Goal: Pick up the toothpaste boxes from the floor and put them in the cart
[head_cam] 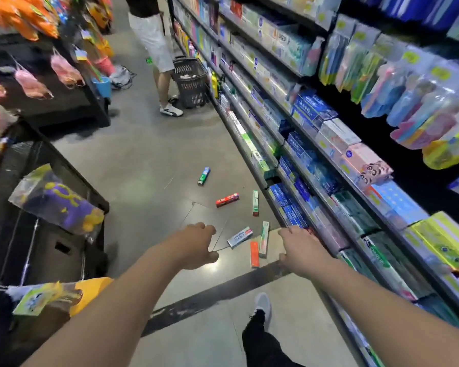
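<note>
Several toothpaste boxes lie scattered on the grey floor beside the shelving. A blue-green box lies farthest away, then a red box and a white-green box. Closer to me are a white-blue box, a pale green box and an orange box. My left hand hovers left of the near boxes, fingers loosely curled and empty. Just right of those boxes, my right hand is held out with nothing in it. A dark wheeled basket cart stands far up the aisle.
Stocked toothpaste shelves run along the right. Black display racks with hanging goods line the left. A person in white shorts stands by the basket cart. A dark stripe crosses the floor near my shoe.
</note>
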A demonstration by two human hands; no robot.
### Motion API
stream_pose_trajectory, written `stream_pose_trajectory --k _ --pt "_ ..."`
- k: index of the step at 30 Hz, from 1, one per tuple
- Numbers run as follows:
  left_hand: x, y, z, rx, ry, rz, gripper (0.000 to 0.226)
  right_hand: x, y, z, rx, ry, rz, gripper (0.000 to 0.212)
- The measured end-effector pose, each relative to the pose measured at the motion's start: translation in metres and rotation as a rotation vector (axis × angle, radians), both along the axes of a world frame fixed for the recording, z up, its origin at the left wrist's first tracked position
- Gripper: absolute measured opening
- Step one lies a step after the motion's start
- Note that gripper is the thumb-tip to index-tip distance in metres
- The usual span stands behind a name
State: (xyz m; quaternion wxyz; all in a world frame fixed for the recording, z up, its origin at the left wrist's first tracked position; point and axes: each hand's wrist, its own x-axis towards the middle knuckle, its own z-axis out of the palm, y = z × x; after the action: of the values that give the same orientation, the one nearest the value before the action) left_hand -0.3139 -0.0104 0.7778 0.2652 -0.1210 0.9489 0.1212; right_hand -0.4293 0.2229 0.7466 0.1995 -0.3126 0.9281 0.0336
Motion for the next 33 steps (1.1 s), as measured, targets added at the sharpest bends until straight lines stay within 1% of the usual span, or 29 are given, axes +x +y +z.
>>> stream_pose_trajectory --k 3,6,11,15,18,21,23,25,28,30,33 --pt "-0.065 -0.017 -0.023 -0.017 -0.014 -0.051 0.066 -0.056 -0.021 -0.024 0.034 -0.008 0.055 0.059" --pt "-0.129 -0.034 -0.048 0.004 -0.05 -0.072 0.066 -0.114 -0.042 -0.047 0.08 0.009 0.086 0.055" --pt "-0.223 -0.06 -0.107 0.064 -0.106 -0.094 0.065 -0.199 -0.077 -0.099 0.156 -0.012 0.071 0.052" --pt "-0.285 -0.074 -0.177 0.11 -0.129 -0.098 0.066 -0.253 -0.101 -0.161 0.166 -0.094 -0.025 0.052" --pt "-0.314 -0.082 -0.254 0.127 -0.138 -0.108 0.069 -0.275 -0.111 -0.235 0.15 -0.173 -0.123 0.051" --pt "-0.34 -0.086 -0.36 0.142 -0.168 -0.103 0.073 -0.292 -0.117 -0.331 0.136 -0.194 -0.225 0.049" --pt "-0.353 -0.087 -0.442 0.123 -0.178 -0.105 0.075 -0.298 -0.12 -0.405 0.135 -0.2 -0.293 0.048" --pt "-0.36 -0.085 -0.521 0.103 -0.187 -0.086 0.076 -0.299 -0.121 -0.48 0.132 -0.197 -0.38 0.039" --pt "-0.369 -0.078 -0.627 0.104 -0.209 -0.02 0.076 -0.305 -0.12 -0.59 0.095 -0.172 -0.488 0.034" --pt "-0.374 -0.072 -0.689 0.107 -0.204 0.024 0.076 -0.314 -0.119 -0.655 0.055 -0.195 -0.552 0.04" --pt "-0.382 -0.063 -0.766 0.092 -0.195 0.078 0.08 -0.325 -0.121 -0.735 0.002 -0.227 -0.633 0.062"
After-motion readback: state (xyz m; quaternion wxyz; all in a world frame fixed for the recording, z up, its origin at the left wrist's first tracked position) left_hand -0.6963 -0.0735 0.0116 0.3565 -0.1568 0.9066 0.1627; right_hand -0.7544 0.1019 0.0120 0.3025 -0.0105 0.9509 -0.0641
